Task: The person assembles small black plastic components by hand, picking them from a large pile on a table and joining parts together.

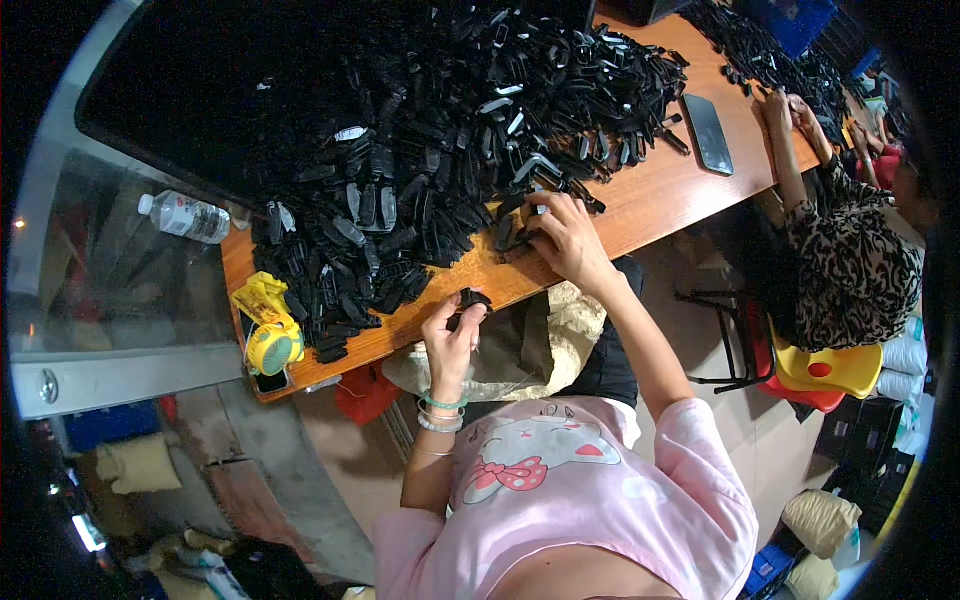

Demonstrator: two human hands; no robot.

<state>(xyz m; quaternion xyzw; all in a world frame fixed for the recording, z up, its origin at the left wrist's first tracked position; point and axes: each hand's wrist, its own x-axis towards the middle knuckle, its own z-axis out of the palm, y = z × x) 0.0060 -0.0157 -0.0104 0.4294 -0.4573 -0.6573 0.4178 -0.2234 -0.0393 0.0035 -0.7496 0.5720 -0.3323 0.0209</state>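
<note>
My left hand is closed around a small black plastic piece just off the near edge of the wooden table. To its right, my right hand reaches over the edge, its bent fingers gripping a black plastic piece among a few others lying there. My fingers partly cover these pieces, so their exact kind is unclear. Beyond both hands spreads a large heap of black plastic parts, some with shiny grey faces.
A phone lies right of the heap. At the left end are a yellow handheld fan and a plastic bottle. A pale sack hangs below the edge. Another person's hands work farther right, near a yellow stool.
</note>
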